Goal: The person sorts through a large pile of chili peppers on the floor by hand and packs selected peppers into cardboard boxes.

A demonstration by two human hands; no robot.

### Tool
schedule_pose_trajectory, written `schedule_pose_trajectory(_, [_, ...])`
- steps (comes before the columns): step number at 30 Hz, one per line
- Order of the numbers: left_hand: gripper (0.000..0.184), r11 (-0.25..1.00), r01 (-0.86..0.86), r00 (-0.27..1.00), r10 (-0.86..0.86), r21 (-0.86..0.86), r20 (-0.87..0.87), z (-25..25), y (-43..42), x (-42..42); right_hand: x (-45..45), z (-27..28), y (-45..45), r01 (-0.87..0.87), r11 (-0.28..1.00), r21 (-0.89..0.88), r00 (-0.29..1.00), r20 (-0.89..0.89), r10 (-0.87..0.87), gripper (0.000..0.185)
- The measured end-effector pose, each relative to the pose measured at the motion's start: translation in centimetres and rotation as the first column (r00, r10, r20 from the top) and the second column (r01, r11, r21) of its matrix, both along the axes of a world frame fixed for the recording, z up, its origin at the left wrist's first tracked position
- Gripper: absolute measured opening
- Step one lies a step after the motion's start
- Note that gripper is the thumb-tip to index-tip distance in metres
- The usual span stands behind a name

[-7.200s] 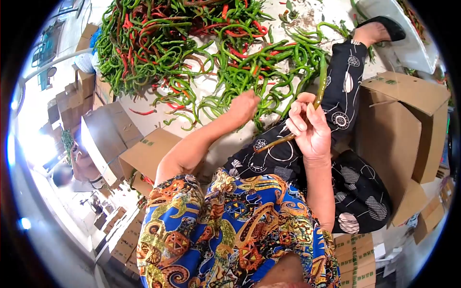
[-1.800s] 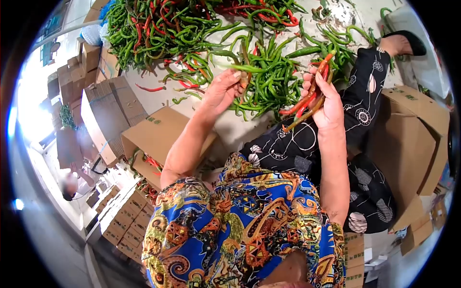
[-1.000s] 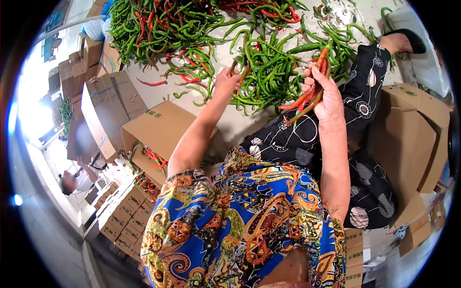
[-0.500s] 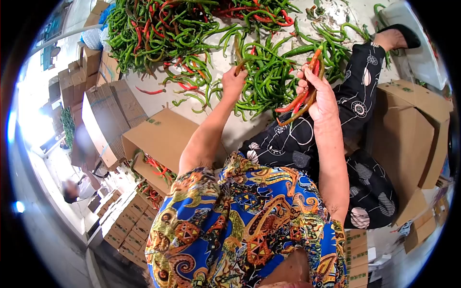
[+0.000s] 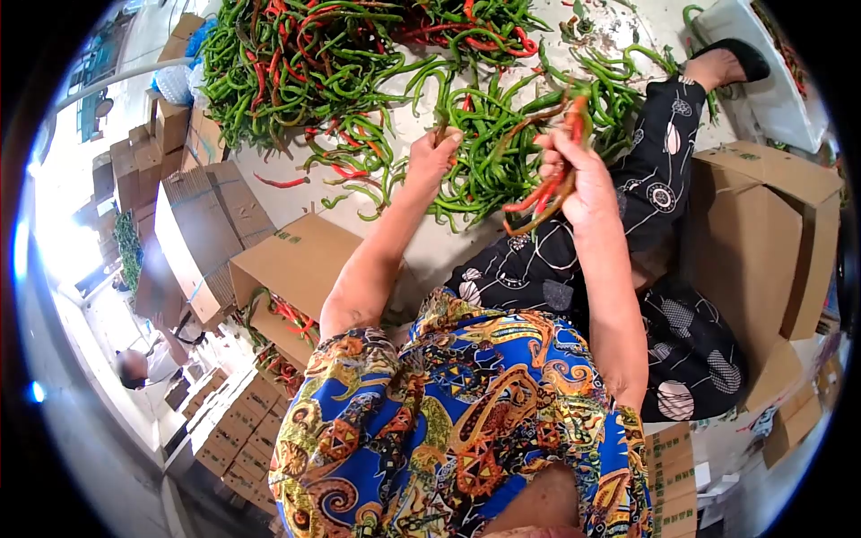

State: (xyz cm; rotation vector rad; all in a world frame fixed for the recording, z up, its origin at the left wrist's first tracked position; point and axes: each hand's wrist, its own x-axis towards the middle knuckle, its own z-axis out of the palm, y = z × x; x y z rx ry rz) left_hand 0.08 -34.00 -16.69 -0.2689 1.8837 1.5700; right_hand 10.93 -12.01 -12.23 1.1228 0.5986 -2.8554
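My left hand (image 5: pixel 432 160) is closed on a brownish-green pepper (image 5: pixel 441 122) above the near edge of a small heap of green peppers (image 5: pixel 489 161). To its right, my right hand (image 5: pixel 581 179) grips a bundle of red and brownish peppers (image 5: pixel 547 193); their upper ends are blurred. The bundle hangs over the heap's right side, close to my patterned trouser leg. A large pile of green and red peppers (image 5: pixel 287 67) lies behind, at the upper left, and a single red pepper (image 5: pixel 282 182) rests on the pale floor.
Open cardboard boxes stand at the right (image 5: pixel 749 242) and beside my left arm (image 5: pixel 296 260); the left one has peppers in it. A white tray (image 5: pixel 753 76) is at the upper right. Stacked cartons (image 5: pixel 238 430) and another person (image 5: pixel 148 366) are at the far left.
My left hand has gone from holding a green pepper near the bundle side to gripping a brownish one. The bundle in my right hand has grown since the first frame and has shifted slightly left.
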Motion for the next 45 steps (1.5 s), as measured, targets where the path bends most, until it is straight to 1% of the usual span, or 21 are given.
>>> schedule_pose_trajectory(4, [0.023,0.957,0.153,0.921,-0.228,-0.245,-0.315,-5.1,0.7,-0.4,1.9,2.0,1.6,0.249,0.961,-0.124,0.960,-0.097,-0.261,0.015])
schedule_pose_trajectory(5, [0.026,0.933,0.232,0.919,-0.303,-0.273,-0.251,-5.8,1.2,-0.5,2.0,3.0,1.7,0.285,0.956,-0.075,0.955,-0.062,-0.289,0.015])
schedule_pose_trajectory(12, [0.029,0.801,0.299,0.758,-0.529,-0.519,-0.380,-6.7,9.6,1.7,3.1,5.2,3.7,0.309,0.947,0.093,0.948,-0.110,-0.298,0.008])
schedule_pose_trajectory(14, [0.026,0.647,0.283,0.718,-0.632,-0.708,-0.291,-10.1,10.6,2.7,3.7,5.7,4.4,0.311,0.948,0.073,0.946,-0.118,-0.301,0.008])
schedule_pose_trajectory(16, [0.020,0.605,0.282,0.779,-0.597,-0.745,-0.191,-11.1,11.0,2.7,4.3,5.5,4.8,0.316,0.945,0.087,0.947,-0.094,-0.308,0.008])
schedule_pose_trajectory(18, [0.020,0.633,0.297,0.786,-0.588,-0.714,-0.194,-11.2,10.3,2.1,4.8,5.5,4.8,0.288,0.950,0.119,0.957,-0.062,-0.283,0.012])
schedule_pose_trajectory(19, [0.020,0.765,0.391,0.861,-0.500,-0.512,-0.089,-9.6,9.4,1.4,4.6,6.0,4.7,0.257,0.952,0.166,0.966,-0.002,-0.260,0.013])
schedule_pose_trajectory(20, [0.020,0.932,0.317,0.947,-0.321,-0.175,0.005,-11.1,8.0,1.4,4.1,6.5,4.2,0.222,0.952,0.211,0.969,0.059,-0.239,0.014])
schedule_pose_trajectory(21, [0.018,0.942,0.333,0.943,-0.330,-0.046,0.049,-5.7,8.4,0.9,3.7,6.4,3.9,0.206,0.950,0.233,0.967,0.099,-0.234,0.019])
schedule_pose_trajectory(24, [0.015,0.932,0.338,0.916,-0.357,0.129,0.183,2.9,8.0,0.2,2.3,5.9,3.0,0.137,0.964,0.229,0.984,0.079,-0.158,0.036])
schedule_pose_trajectory(28, [0.022,0.835,0.537,0.808,-0.549,0.118,0.213,8.9,9.2,0.1,1.1,4.4,1.3,0.029,0.984,0.174,0.998,0.055,-0.040,0.032])
schedule_pose_trajectory(30, [0.034,0.788,0.611,0.768,-0.614,0.079,0.181,8.2,9.2,0.6,1.3,3.6,0.8,0.077,0.991,0.109,0.997,-0.009,-0.076,0.024])
schedule_pose_trajectory(32, [0.032,0.750,0.648,0.734,-0.661,0.130,0.154,10.2,9.7,0.6,1.6,3.4,0.7,0.141,0.984,0.106,0.988,-0.079,-0.133,0.021])
schedule_pose_trajectory(33, [0.032,0.739,0.667,0.704,-0.667,0.095,0.244,12.1,10.3,0.3,1.8,3.1,0.7,0.144,0.985,0.092,0.987,-0.087,-0.136,0.022])
schedule_pose_trajectory(36, [0.030,0.668,0.744,0.661,-0.738,0.009,0.137,9.3,9.5,0.5,2.0,3.5,0.7,0.193,0.975,0.109,0.979,-0.086,-0.184,0.027])
schedule_pose_trajectory(37, [0.026,0.748,0.662,0.743,-0.663,0.047,0.098,9.9,9.8,0.6,2.1,3.9,0.8,0.217,0.970,0.107,0.975,-0.068,-0.211,0.028])
schedule_pose_trajectory(38, [0.023,0.742,0.670,0.727,-0.647,-0.027,0.230,11.1,10.2,-0.6,2.3,4.4,0.9,0.240,0.965,0.106,0.971,-0.050,-0.236,0.029])
schedule_pose_trajectory(40, [0.022,0.825,0.565,0.802,-0.538,-0.036,0.260,8.4,9.2,-2.9,3.8,6.8,1.8,0.252,0.963,0.101,0.968,-0.050,-0.248,0.031])
schedule_pose_trajectory(42, [0.024,0.792,0.582,0.813,-0.566,-0.184,0.137,5.2,9.2,-5.3,5.6,8.6,2.7,0.256,0.964,0.078,0.962,-0.119,-0.246,0.032])
schedule_pose_trajectory(44, [0.029,0.750,0.626,0.780,-0.603,-0.212,0.169,2.9,11.9,-7.9,7.0,10.4,3.5,0.266,0.962,0.066,0.958,-0.128,-0.256,0.033])
schedule_pose_trajectory(45, [0.030,0.666,0.693,0.699,-0.715,-0.277,0.029,3.8,14.9,-8.9,7.3,10.9,3.7,0.282,0.959,0.025,0.953,-0.126,-0.277,0.032])
